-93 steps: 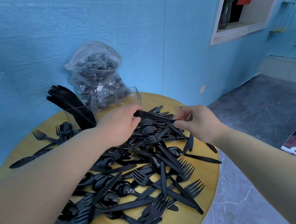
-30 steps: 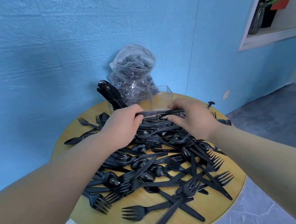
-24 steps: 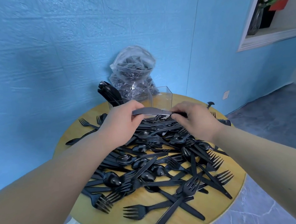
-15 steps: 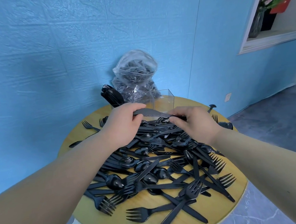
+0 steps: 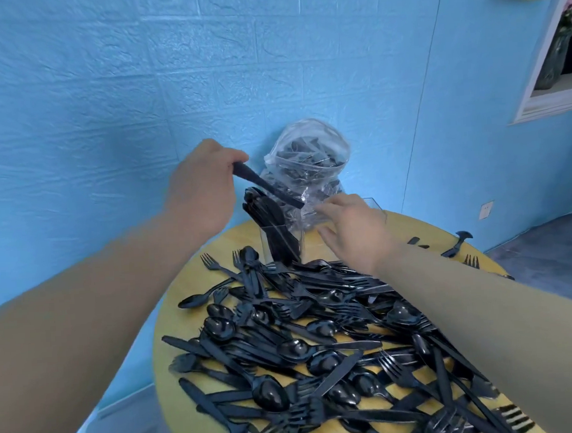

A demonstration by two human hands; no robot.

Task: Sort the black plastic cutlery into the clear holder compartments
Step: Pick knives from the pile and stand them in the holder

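Observation:
My left hand (image 5: 202, 191) grips a black plastic knife (image 5: 269, 185) by one end and holds it tilted above the clear holder (image 5: 376, 210) at the back of the round wooden table (image 5: 177, 323). The holder's left compartment is packed with black knives (image 5: 271, 224) standing on end. My right hand (image 5: 352, 232) hovers with spread fingers in front of the holder's right part and holds nothing. A big heap of black forks, spoons and knives (image 5: 319, 341) covers the tabletop in front of the holder.
A clear plastic bag (image 5: 308, 168) full of more black cutlery leans on the blue wall behind the holder. A few loose pieces (image 5: 455, 244) lie at the table's far right edge. The table's rim drops to a grey floor on the right.
Both hands held the knife low over the heap. The right hand has let go and opened; the left hand has lifted the knife up and back over the holder's knife compartment.

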